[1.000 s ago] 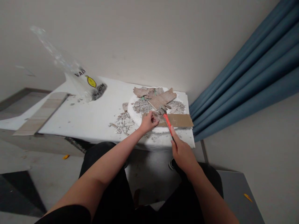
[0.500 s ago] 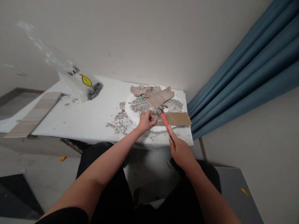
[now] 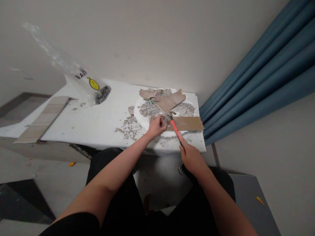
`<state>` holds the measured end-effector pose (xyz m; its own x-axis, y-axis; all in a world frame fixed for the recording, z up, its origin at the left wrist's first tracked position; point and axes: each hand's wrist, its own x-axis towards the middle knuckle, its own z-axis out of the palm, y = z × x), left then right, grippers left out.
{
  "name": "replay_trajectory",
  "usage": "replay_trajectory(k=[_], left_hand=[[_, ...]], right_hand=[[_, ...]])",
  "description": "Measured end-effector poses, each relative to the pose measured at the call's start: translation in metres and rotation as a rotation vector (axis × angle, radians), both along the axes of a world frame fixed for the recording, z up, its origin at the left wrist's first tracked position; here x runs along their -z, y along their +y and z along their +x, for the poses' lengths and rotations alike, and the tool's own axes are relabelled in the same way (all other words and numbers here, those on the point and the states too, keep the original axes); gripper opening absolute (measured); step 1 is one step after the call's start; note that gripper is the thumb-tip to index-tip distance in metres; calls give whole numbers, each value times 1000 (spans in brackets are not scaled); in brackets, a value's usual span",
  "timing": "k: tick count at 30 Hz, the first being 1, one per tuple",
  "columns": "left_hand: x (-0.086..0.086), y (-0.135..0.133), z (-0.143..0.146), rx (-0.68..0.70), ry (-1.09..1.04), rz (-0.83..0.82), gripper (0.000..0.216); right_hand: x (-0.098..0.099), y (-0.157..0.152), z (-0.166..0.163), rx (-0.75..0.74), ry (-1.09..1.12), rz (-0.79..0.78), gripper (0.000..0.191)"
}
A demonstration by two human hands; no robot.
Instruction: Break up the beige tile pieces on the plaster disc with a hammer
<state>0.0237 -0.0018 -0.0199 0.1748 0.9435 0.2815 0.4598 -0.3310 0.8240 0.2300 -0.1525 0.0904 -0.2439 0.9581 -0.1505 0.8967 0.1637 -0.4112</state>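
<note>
My right hand (image 3: 192, 158) is wrapped round the red and black handle of a hammer (image 3: 175, 127). The hammer's head lies over the left part of a flat brown board (image 3: 188, 123). Close beside the head, my left hand (image 3: 157, 126) is closed, fingertips pinched; whatever they hold is too small to make out. Under the board sits a round white slab (image 3: 139, 119) bearing grey rubble (image 3: 148, 110). Broken brown board pieces (image 3: 172, 100) lie across the rubble behind the hammer.
Loose crumbs and nails (image 3: 130, 127) are scattered left of the slab on the white tabletop (image 3: 98, 123). A clear plastic bag (image 3: 83, 83) with a lemon print stands farther left, near a wood-patterned plank (image 3: 45, 119). A blue curtain (image 3: 256, 72) hangs at the right.
The whole view has shifted slightly, so things appear a little farther right. Both hands keep their places at the board, and the hammer stays in my right hand.
</note>
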Motion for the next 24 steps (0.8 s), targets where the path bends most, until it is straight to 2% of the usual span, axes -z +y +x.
replay_trajectory(k=[3, 7, 13, 18, 21, 24], left_hand=[[-1, 0, -2, 35, -1, 15, 58], [-5, 3, -12, 26, -56, 76, 68], [-19, 14, -38, -191, -72, 100, 58], [-33, 14, -67, -329, -24, 47, 47], [-37, 11, -94, -472, 78, -1, 39], [-32, 5, -119, -578, 311, -155, 27]], right_hand=[[2, -1, 2, 12, 48, 45, 65], [5, 0, 1, -8, 26, -5, 67], [5, 0, 1, 19, 39, 28, 67], [12, 1, 0, -17, -20, -40, 68], [12, 2, 2, 28, -19, 6, 67], [10, 4, 6, 58, -19, 70, 66]])
